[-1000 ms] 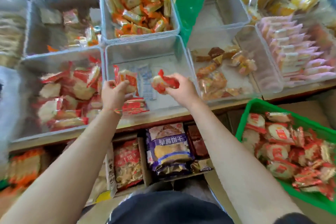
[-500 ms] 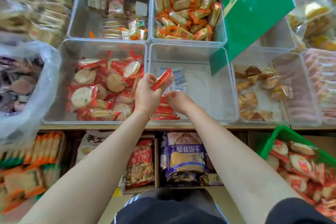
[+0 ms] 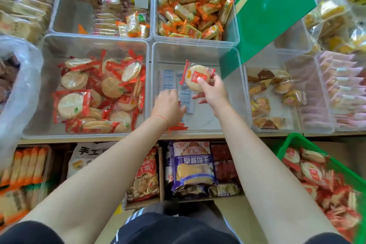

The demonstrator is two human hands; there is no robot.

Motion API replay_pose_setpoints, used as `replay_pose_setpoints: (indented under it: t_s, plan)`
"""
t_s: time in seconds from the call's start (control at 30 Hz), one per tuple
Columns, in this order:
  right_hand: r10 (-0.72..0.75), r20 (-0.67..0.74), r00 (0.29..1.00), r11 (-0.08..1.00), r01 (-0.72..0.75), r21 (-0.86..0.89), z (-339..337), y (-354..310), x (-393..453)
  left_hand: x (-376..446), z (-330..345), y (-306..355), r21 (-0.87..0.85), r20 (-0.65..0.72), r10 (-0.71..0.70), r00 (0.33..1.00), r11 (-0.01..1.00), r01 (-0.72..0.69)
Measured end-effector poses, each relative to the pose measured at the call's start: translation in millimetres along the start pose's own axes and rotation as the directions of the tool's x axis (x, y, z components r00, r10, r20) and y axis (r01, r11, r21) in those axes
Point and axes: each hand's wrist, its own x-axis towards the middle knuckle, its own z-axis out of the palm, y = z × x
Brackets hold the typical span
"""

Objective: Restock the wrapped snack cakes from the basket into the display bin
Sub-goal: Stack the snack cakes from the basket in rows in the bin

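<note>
Head view: your right hand (image 3: 214,93) pinches one round, red-and-clear wrapped snack cake (image 3: 197,77) above the near-empty clear plastic display bin (image 3: 233,69). Your left hand (image 3: 168,106) is low in that bin; grip state: cannot tell. Green plastic basket (image 3: 293,138) at lower right holds more cakes. Judgement: light, brittle, slick film; hold by edges.

Two hands (image 3: 168,106) (image 3: 213,93), one held snack cake (image 3: 197,77), one green basket (image 3: 297,140)

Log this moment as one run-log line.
right hand: holds snack cake over clear bin | left hand: low in bin, grip unclear | green basket: still stocked
</note>
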Motion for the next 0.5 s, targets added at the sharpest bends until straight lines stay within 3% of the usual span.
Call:
replay_pose_setpoints:
  t_s: [0.07,0.13,0.2,0.4,0.5]
  plan:
    - [-0.138,-0.019,0.990,0.966,0.130,-0.224,4,5,7,-7,11,1,0.262,0.096,0.043,0.994,0.963,-0.067]
    - [-0.212,0.098,0.972,0.848,0.233,-0.476,14,12,11,-13,16,2,0.304,0.092,0.067,0.994,0.948,-0.092]
    - [-0.192,0.228,0.955,0.729,0.294,-0.618,27,20,10,-17,15,0,0.298,-0.001,0.119,0.993,0.948,-0.113]
    - [-0.090,0.399,0.912,0.646,0.359,-0.673,39,32,2,-26,10,-4,0.222,-0.285,0.235,0.929,0.959,-0.175]
    - [-0.042,0.443,0.895,0.649,0.362,-0.669,39,31,1,-23,10,-4,0.254,-0.187,0.216,0.958,0.953,-0.166]
